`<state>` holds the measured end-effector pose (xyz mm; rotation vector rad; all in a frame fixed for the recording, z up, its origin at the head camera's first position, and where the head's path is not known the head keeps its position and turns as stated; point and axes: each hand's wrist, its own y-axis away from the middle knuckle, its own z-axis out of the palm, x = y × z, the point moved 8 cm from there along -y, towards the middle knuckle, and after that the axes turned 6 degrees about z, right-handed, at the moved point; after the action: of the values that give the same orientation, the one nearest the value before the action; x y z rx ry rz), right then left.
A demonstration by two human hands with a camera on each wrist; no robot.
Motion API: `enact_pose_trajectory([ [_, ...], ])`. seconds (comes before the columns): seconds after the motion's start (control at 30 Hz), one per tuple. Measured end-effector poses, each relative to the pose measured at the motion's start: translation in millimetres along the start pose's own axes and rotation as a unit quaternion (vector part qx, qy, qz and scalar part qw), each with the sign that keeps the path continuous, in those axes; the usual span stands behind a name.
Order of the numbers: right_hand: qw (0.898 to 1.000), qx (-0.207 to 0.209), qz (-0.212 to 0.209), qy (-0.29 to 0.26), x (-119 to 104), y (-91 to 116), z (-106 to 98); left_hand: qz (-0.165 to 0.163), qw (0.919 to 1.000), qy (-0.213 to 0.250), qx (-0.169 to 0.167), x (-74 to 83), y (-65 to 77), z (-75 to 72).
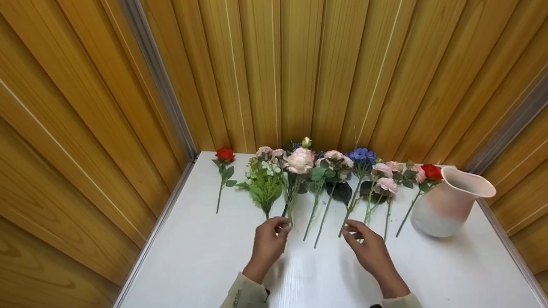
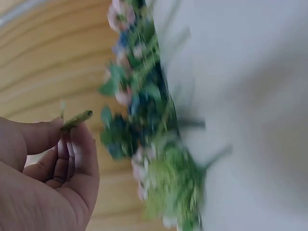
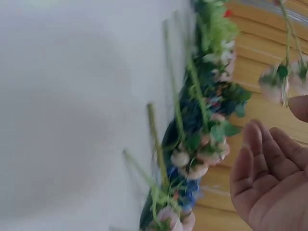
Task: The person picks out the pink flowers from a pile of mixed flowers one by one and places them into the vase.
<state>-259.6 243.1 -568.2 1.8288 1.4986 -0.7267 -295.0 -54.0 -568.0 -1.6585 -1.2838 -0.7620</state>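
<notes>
My left hand (image 1: pixel 269 239) pinches a green stem (image 2: pixel 77 120) between thumb and fingers, its cut end pointing toward the left wrist camera. That stem carries a large pale pink flower (image 1: pixel 299 161) with a small bud (image 1: pixel 306 142) above it. In the right wrist view, pink blooms (image 3: pixel 274 83) on the stem hang near my right thumb. My right hand (image 1: pixel 369 249) holds nothing, its fingers loosely bent. Nearest to its fingertips is the stem of a blue flower (image 1: pixel 361 156) lying on the table.
On the white table (image 1: pixel 192 256), a row of artificial flowers lies along the back wall: a red rose (image 1: pixel 224 154) at left, green foliage (image 1: pixel 264 188), pink clusters (image 1: pixel 334 159) and another red rose (image 1: pixel 431 172). A pink-white vase (image 1: pixel 441 216) stands upright at right.
</notes>
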Motion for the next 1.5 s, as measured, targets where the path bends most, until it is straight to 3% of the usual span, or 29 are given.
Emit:
enact_pose_trajectory([
  [0.07,0.996,-0.027,0.011,-0.079,-9,-3,4,-0.01,0.9972,0.061,-0.041,9.7,12.6,24.8],
  [0.2,0.983,-0.051,0.027,-0.173,-17,-4,8,-0.032,0.986,0.135,-0.093,23.9,29.9,58.2],
  [0.33,0.971,-0.046,0.046,-0.232,-16,-2,4,-0.048,0.9759,0.164,-0.136,33.4,42.8,82.2],
  [0.43,0.958,-0.027,0.067,-0.276,-11,0,-1,-0.047,0.973,0.164,-0.156,37.6,49.6,92.5],
  [0.53,0.948,-0.01,0.074,-0.309,-8,2,-6,-0.041,0.9731,0.158,-0.163,39.5,53.5,97.3],
  [0.63,0.944,-0.006,0.07,-0.321,-6,4,-8,-0.036,0.9732,0.155,-0.166,40.0,57.2,98.8],
  [0.83,0.948,-0.009,0.067,-0.312,-1,7,-9,-0.04,0.9714,0.153,-0.177,38.7,62.7,102.7],
  [1.0,0.944,-0.01,0.075,-0.321,0,7,-12,-0.049,0.9709,0.156,-0.174,36.1,65.1,105.0],
  [1.2,0.946,-0.006,0.075,-0.315,-3,8,-20,-0.032,0.9785,0.114,-0.169,37.5,64.7,104.1],
  [1.37,0.948,0.028,0.063,-0.31,-9,3,-58,-0.045,0.9807,0.096,-0.164,34.8,64.0,103.0],
  [1.5,0.94,0.115,0.039,-0.318,-17,-5,-124,-0.068,0.9765,0.116,-0.169,30.7,65.7,102.0],
])
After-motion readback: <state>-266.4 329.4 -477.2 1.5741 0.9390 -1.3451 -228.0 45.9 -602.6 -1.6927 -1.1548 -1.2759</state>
